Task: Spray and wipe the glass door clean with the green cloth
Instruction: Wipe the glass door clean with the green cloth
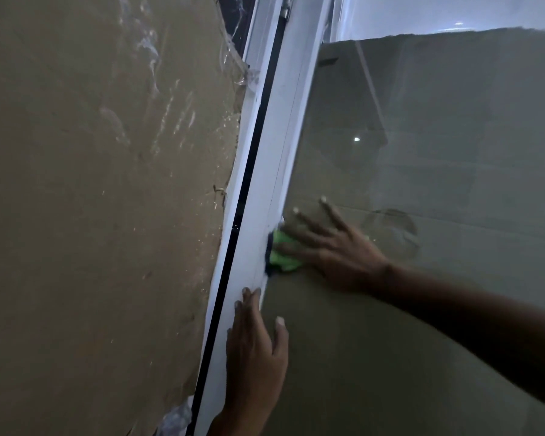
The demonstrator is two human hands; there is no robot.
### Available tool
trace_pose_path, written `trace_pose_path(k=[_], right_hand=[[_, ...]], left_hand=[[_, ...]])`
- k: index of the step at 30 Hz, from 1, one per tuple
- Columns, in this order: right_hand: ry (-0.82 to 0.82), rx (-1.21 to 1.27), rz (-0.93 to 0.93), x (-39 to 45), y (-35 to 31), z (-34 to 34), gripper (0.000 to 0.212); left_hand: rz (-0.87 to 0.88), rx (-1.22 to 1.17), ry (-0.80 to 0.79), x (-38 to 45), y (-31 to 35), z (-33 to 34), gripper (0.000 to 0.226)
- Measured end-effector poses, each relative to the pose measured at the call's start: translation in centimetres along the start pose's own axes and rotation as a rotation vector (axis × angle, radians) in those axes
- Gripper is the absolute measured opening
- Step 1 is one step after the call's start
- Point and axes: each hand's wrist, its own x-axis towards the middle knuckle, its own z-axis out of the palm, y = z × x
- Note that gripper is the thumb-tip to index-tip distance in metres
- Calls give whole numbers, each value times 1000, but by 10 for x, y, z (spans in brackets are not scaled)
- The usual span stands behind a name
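Note:
The glass door [438, 171] fills the right half of the view, with brown cardboard behind the pane. My right hand [331, 247] lies flat with spread, straight fingers on the green cloth [282, 254], pressing it against the glass right beside the white door frame [274, 158]. Most of the cloth is hidden under the hand; a dark edge of it shows at the frame. My left hand [255, 347] rests lower down, fingers straight along the frame's edge and thumb on the glass. No spray bottle is in view.
Left of the frame is another panel covered with brown cardboard [101, 199] and shiny clear tape. A black seal strip [236, 234] runs along the frame. A hinge [285, 9] sits at the top of the frame.

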Motion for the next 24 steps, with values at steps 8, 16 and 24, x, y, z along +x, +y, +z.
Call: trace_pose_path(k=[8, 16, 24], right_hand=[[121, 17, 706, 0, 117, -47, 62], [82, 51, 380, -122, -25, -17, 64], [81, -20, 448, -171, 32, -42, 65]], left_hand=[[7, 66, -27, 2, 1, -2, 62], [162, 70, -19, -11, 37, 20, 59], [284, 123, 11, -26, 65, 52, 61]])
